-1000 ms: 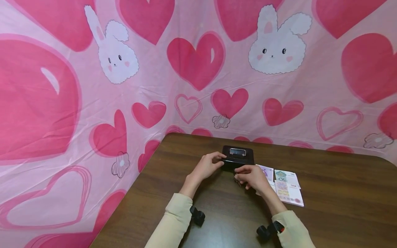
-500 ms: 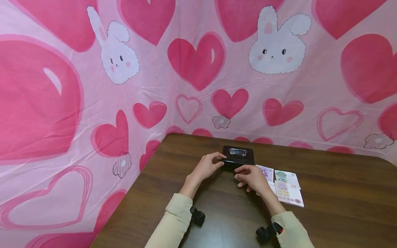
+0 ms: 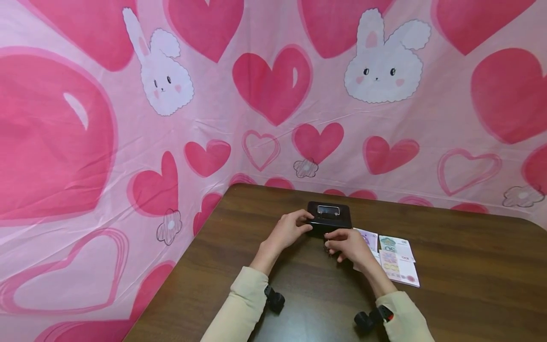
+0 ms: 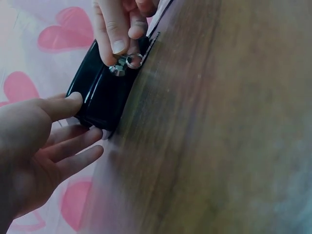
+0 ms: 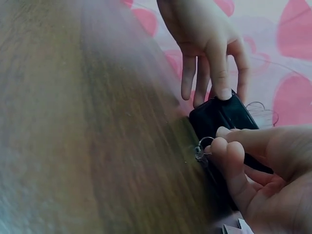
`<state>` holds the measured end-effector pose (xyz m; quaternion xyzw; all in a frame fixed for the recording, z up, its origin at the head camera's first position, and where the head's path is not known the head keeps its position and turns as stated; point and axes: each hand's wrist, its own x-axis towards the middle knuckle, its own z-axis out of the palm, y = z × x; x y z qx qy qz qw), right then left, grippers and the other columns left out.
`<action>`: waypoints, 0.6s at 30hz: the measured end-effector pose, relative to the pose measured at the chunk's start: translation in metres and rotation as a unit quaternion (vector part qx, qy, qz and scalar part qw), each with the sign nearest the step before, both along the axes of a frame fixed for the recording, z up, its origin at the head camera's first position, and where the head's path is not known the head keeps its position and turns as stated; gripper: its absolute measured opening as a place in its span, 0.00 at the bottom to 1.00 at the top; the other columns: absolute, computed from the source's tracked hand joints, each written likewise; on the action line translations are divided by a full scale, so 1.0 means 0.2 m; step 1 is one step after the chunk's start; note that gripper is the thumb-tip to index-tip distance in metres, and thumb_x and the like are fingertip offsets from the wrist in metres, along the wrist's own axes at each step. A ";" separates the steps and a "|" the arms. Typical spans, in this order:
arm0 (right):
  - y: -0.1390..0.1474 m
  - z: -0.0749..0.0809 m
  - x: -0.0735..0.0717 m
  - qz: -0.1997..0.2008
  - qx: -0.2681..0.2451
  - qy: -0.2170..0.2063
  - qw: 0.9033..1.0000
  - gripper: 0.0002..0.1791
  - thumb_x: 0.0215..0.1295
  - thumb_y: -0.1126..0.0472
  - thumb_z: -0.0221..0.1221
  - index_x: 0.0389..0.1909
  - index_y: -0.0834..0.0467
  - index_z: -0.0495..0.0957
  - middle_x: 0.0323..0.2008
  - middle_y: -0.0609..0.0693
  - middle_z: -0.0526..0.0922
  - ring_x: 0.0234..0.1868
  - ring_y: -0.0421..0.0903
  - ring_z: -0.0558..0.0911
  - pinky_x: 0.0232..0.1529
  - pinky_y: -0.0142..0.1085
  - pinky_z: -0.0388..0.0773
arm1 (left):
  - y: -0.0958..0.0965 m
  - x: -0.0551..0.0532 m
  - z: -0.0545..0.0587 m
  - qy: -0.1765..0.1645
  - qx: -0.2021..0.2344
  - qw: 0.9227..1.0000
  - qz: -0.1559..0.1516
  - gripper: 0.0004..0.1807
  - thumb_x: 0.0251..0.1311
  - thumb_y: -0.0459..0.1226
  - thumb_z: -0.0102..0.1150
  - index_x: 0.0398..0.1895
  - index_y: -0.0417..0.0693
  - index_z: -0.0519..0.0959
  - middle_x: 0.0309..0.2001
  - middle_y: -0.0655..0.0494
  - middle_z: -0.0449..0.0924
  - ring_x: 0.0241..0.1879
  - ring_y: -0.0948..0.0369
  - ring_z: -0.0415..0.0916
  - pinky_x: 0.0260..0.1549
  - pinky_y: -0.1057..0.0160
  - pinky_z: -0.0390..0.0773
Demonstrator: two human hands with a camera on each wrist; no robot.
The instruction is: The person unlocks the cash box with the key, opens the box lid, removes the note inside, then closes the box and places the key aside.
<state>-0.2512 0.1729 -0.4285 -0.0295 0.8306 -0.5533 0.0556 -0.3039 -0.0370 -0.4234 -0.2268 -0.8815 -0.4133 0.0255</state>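
A black cash box (image 3: 339,220) with a silver handle on its lid stands near the table's back edge, lid down. My left hand (image 3: 285,233) grips its left end, the thumb on the front and the other fingers round the side. At the front face, my right hand (image 3: 349,246) pinches a small key between thumb and index finger. A silver key ring (image 5: 199,150) with small metal pieces hangs from those fingers; it also shows in the left wrist view. The fingers hide the key's tip, so whether it sits in the lock I cannot tell.
Several banknotes (image 3: 398,266) lie on the table right of the box, partly behind my right wrist. The brown wooden table (image 3: 470,266) reaches back to a pink cloth (image 3: 265,28) printed with hearts and rabbits.
Both hands stay almost in place on the box. The key ring beneath my right fingers has shifted a little, and the head view has moved slightly.
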 end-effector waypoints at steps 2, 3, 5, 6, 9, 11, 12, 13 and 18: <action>0.00 0.01 0.01 0.002 -0.002 -0.002 1.000 0.16 0.64 0.64 0.64 0.51 0.67 0.82 0.33 0.56 0.87 0.25 0.41 0.82 0.20 0.34 0.80 | 0.01 0.00 0.00 0.009 -0.007 1.000 -0.001 0.13 0.66 0.41 0.62 0.52 0.57 0.81 0.54 0.55 0.84 0.53 0.59 0.82 0.56 0.57 0.80; 0.01 0.01 0.01 0.005 -0.004 -0.004 1.000 0.17 0.64 0.64 0.64 0.52 0.68 0.82 0.34 0.56 0.87 0.26 0.42 0.83 0.20 0.34 0.80 | 0.01 0.00 0.00 0.014 -0.012 1.000 -0.003 0.13 0.66 0.41 0.62 0.53 0.57 0.80 0.54 0.55 0.84 0.53 0.58 0.82 0.55 0.57 0.80; 0.00 0.02 0.01 0.008 -0.010 -0.011 1.000 0.18 0.65 0.64 0.63 0.53 0.68 0.81 0.35 0.57 0.88 0.27 0.44 0.85 0.20 0.35 0.81 | 0.02 -0.01 0.00 0.023 -0.024 0.999 -0.005 0.13 0.67 0.40 0.61 0.53 0.57 0.79 0.53 0.54 0.83 0.52 0.58 0.82 0.55 0.57 0.80; 0.00 0.02 0.02 0.010 -0.014 -0.015 1.000 0.18 0.65 0.64 0.63 0.54 0.68 0.80 0.36 0.58 0.88 0.28 0.45 0.87 0.20 0.36 0.81 | 0.02 -0.01 -0.01 0.028 -0.031 0.999 -0.005 0.13 0.67 0.40 0.60 0.53 0.57 0.78 0.52 0.53 0.82 0.51 0.58 0.82 0.54 0.57 0.80; -0.02 0.03 0.03 0.008 -0.021 -0.026 0.999 0.18 0.66 0.64 0.62 0.55 0.69 0.80 0.39 0.60 0.88 0.31 0.48 0.89 0.21 0.38 0.82 | 0.01 0.00 -0.01 0.033 -0.044 0.998 -0.001 0.13 0.68 0.40 0.59 0.54 0.58 0.77 0.52 0.52 0.78 0.49 0.57 0.80 0.52 0.57 0.80; -0.03 0.03 0.03 0.005 -0.026 -0.029 0.999 0.18 0.67 0.64 0.61 0.55 0.68 0.80 0.39 0.61 0.88 0.31 0.49 0.89 0.21 0.38 0.83 | 0.00 0.00 -0.01 0.033 -0.046 0.998 0.000 0.12 0.69 0.41 0.59 0.54 0.59 0.77 0.56 0.52 0.75 0.49 0.57 0.78 0.52 0.57 0.80; -0.03 0.03 0.03 0.003 -0.028 -0.029 0.999 0.18 0.67 0.64 0.61 0.55 0.68 0.80 0.39 0.60 0.88 0.31 0.48 0.89 0.21 0.38 0.83 | 0.00 0.01 -0.01 0.033 -0.047 0.998 -0.001 0.12 0.69 0.41 0.59 0.54 0.58 0.77 0.60 0.51 0.74 0.50 0.57 0.78 0.52 0.57 0.80; -0.03 0.02 0.03 0.001 -0.030 -0.030 0.999 0.18 0.67 0.64 0.61 0.55 0.68 0.80 0.39 0.60 0.88 0.30 0.47 0.88 0.22 0.37 0.83 | 0.01 0.01 -0.01 0.033 -0.045 0.998 -0.002 0.12 0.69 0.40 0.59 0.54 0.58 0.76 0.64 0.52 0.72 0.51 0.57 0.78 0.54 0.56 0.80; -0.01 -0.01 0.01 0.010 -0.052 -0.018 0.998 0.18 0.67 0.65 0.61 0.55 0.70 0.79 0.38 0.59 0.88 0.29 0.44 0.87 0.23 0.37 0.83 | 0.02 0.01 0.00 0.049 -0.071 0.996 -0.006 0.13 0.68 0.39 0.59 0.54 0.56 0.76 0.75 0.54 0.63 0.58 0.57 0.77 0.59 0.55 0.77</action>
